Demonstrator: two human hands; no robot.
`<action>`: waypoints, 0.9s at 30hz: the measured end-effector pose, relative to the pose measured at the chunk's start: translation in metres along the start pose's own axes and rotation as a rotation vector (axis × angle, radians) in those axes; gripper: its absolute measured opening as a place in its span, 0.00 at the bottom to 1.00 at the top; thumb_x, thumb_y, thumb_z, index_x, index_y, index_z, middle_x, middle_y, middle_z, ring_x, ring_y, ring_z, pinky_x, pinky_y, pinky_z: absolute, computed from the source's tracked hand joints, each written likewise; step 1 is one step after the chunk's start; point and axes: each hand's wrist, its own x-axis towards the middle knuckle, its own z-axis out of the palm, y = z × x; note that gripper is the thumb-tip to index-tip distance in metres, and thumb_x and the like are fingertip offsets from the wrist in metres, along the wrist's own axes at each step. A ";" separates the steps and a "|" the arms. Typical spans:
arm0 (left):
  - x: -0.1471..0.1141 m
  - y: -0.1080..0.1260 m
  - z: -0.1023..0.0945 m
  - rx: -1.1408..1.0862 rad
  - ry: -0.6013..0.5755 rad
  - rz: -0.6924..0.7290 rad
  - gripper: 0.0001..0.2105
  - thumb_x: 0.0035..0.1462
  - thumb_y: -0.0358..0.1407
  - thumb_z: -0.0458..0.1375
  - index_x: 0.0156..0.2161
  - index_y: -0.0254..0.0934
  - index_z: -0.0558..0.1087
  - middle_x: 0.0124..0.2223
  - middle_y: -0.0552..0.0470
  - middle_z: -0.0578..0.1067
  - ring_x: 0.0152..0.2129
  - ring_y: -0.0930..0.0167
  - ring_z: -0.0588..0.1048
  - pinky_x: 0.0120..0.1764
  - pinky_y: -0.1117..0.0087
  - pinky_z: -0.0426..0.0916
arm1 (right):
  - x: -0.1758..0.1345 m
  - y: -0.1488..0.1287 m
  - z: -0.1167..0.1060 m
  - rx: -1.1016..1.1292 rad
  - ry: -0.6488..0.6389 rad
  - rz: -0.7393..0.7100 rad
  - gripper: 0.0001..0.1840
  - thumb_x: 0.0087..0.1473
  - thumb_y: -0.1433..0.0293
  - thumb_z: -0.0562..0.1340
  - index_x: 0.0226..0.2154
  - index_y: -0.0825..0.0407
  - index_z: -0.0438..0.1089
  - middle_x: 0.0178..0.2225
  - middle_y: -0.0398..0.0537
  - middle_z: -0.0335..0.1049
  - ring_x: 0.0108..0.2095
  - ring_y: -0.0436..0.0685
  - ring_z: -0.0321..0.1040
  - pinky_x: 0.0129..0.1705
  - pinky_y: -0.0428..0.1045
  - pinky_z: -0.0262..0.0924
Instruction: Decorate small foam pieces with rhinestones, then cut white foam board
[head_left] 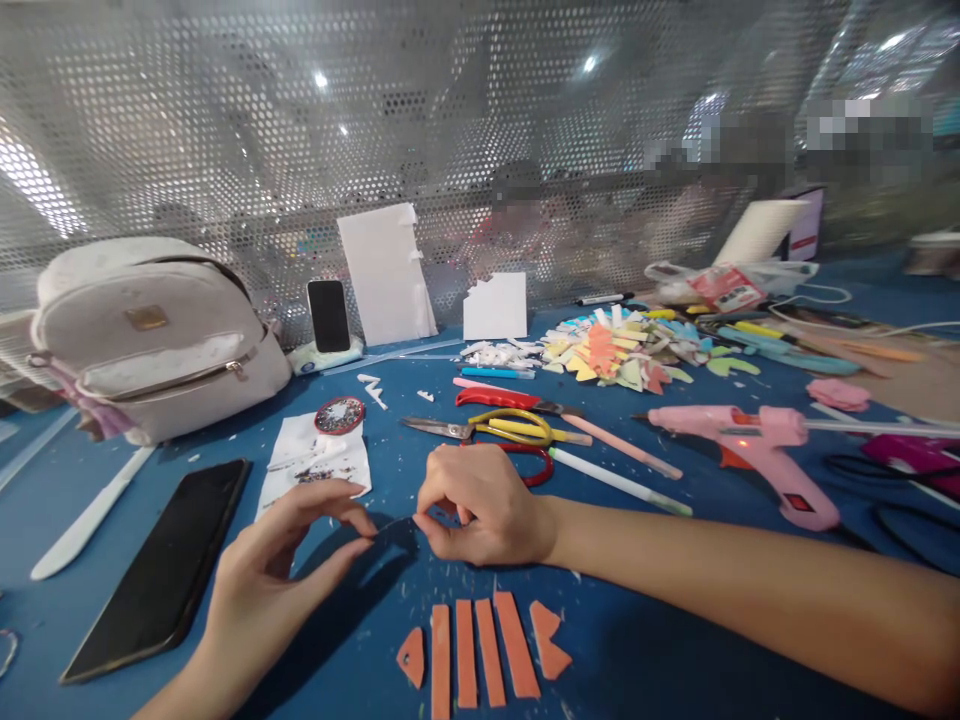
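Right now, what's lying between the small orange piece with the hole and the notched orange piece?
Four orange strips, side by side, lie between the holed piece and the notched piece; the head view shows this.

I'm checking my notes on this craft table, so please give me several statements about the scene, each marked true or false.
1. A thin dark strand spans from the left hand to the right hand. True.
2. The pink plastic glue gun lies left of the metal-bladed scissors with yellow and red handles. False: the glue gun lies right of the scissors.
3. Four flat orange strips lie side by side. True.
4. The large black rectangular phone stands upright. False: the phone lies flat.
5. The right hand grips the red-handled cutter. False: the cutter lies on the blue table.
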 end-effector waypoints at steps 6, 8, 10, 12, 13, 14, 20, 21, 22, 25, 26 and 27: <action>0.000 0.000 0.000 -0.006 0.020 -0.007 0.13 0.56 0.30 0.66 0.46 0.44 0.76 0.33 0.56 0.80 0.34 0.71 0.79 0.45 0.71 0.73 | -0.001 0.001 0.000 -0.032 -0.027 0.001 0.05 0.60 0.72 0.56 0.31 0.50 0.61 0.22 0.36 0.58 0.22 0.47 0.55 0.24 0.45 0.48; 0.000 0.000 0.000 0.006 0.032 -0.011 0.12 0.56 0.31 0.67 0.45 0.42 0.76 0.33 0.54 0.80 0.33 0.69 0.79 0.45 0.69 0.73 | -0.002 0.001 0.000 -0.043 -0.033 0.009 0.05 0.60 0.71 0.56 0.31 0.50 0.61 0.22 0.36 0.58 0.21 0.47 0.55 0.23 0.45 0.48; 0.000 -0.001 0.000 0.014 0.040 -0.013 0.11 0.55 0.32 0.67 0.45 0.41 0.76 0.33 0.53 0.80 0.33 0.68 0.79 0.44 0.67 0.74 | -0.003 0.001 0.001 -0.043 -0.031 0.013 0.06 0.60 0.71 0.56 0.31 0.50 0.61 0.22 0.36 0.58 0.21 0.47 0.55 0.23 0.45 0.48; 0.000 -0.001 0.000 0.011 0.037 -0.009 0.12 0.55 0.31 0.67 0.45 0.40 0.76 0.33 0.53 0.80 0.33 0.68 0.79 0.44 0.67 0.74 | -0.003 0.001 0.001 -0.045 -0.035 0.013 0.06 0.60 0.71 0.56 0.30 0.50 0.60 0.22 0.36 0.59 0.21 0.47 0.56 0.23 0.45 0.48; 0.000 -0.001 0.000 0.009 0.034 -0.005 0.12 0.56 0.30 0.66 0.45 0.41 0.76 0.33 0.53 0.80 0.33 0.69 0.79 0.44 0.67 0.74 | -0.003 0.001 0.001 -0.050 -0.042 0.012 0.06 0.61 0.71 0.56 0.30 0.50 0.60 0.22 0.36 0.59 0.21 0.47 0.56 0.23 0.45 0.48; 0.000 -0.002 0.000 0.007 0.029 -0.002 0.13 0.56 0.29 0.66 0.46 0.41 0.76 0.33 0.54 0.80 0.33 0.69 0.79 0.45 0.68 0.73 | -0.003 0.002 0.001 -0.057 -0.052 0.012 0.06 0.61 0.71 0.55 0.30 0.50 0.60 0.22 0.37 0.59 0.21 0.47 0.56 0.23 0.45 0.48; 0.000 -0.002 0.000 0.015 0.006 0.035 0.17 0.55 0.24 0.64 0.47 0.44 0.75 0.34 0.56 0.80 0.34 0.71 0.79 0.45 0.71 0.72 | -0.003 0.003 0.001 -0.073 -0.063 0.002 0.06 0.61 0.71 0.55 0.31 0.50 0.61 0.22 0.37 0.59 0.22 0.47 0.56 0.24 0.45 0.48; 0.000 -0.002 0.000 0.017 0.001 0.039 0.17 0.55 0.24 0.64 0.48 0.44 0.75 0.34 0.57 0.80 0.34 0.72 0.78 0.45 0.72 0.72 | -0.003 0.003 0.001 -0.068 -0.054 -0.004 0.06 0.61 0.71 0.55 0.31 0.50 0.61 0.22 0.37 0.59 0.22 0.47 0.56 0.24 0.45 0.48; 0.000 -0.002 0.000 0.020 -0.003 0.042 0.17 0.55 0.24 0.64 0.48 0.44 0.75 0.34 0.57 0.80 0.35 0.72 0.78 0.45 0.72 0.71 | -0.003 0.003 0.002 -0.061 -0.045 -0.011 0.06 0.60 0.72 0.56 0.31 0.50 0.61 0.22 0.37 0.59 0.22 0.48 0.56 0.24 0.45 0.48; 0.000 -0.003 0.000 0.035 -0.009 0.038 0.16 0.56 0.24 0.63 0.48 0.44 0.75 0.34 0.57 0.80 0.35 0.72 0.78 0.46 0.73 0.71 | -0.002 0.002 0.002 -0.048 -0.025 -0.037 0.05 0.60 0.72 0.57 0.31 0.50 0.61 0.23 0.37 0.59 0.23 0.48 0.58 0.25 0.46 0.48; 0.000 -0.002 0.000 0.039 -0.008 0.035 0.16 0.56 0.24 0.63 0.48 0.45 0.75 0.35 0.58 0.80 0.35 0.73 0.78 0.46 0.73 0.70 | -0.002 0.002 0.002 -0.049 -0.021 -0.043 0.05 0.60 0.72 0.57 0.31 0.50 0.61 0.23 0.37 0.59 0.23 0.48 0.58 0.25 0.46 0.48; 0.000 -0.002 0.000 0.042 -0.007 0.033 0.16 0.57 0.24 0.63 0.47 0.45 0.75 0.35 0.58 0.80 0.35 0.73 0.78 0.47 0.74 0.70 | -0.002 0.002 0.001 -0.055 -0.019 -0.048 0.05 0.60 0.72 0.57 0.31 0.50 0.61 0.23 0.37 0.60 0.24 0.48 0.58 0.25 0.46 0.48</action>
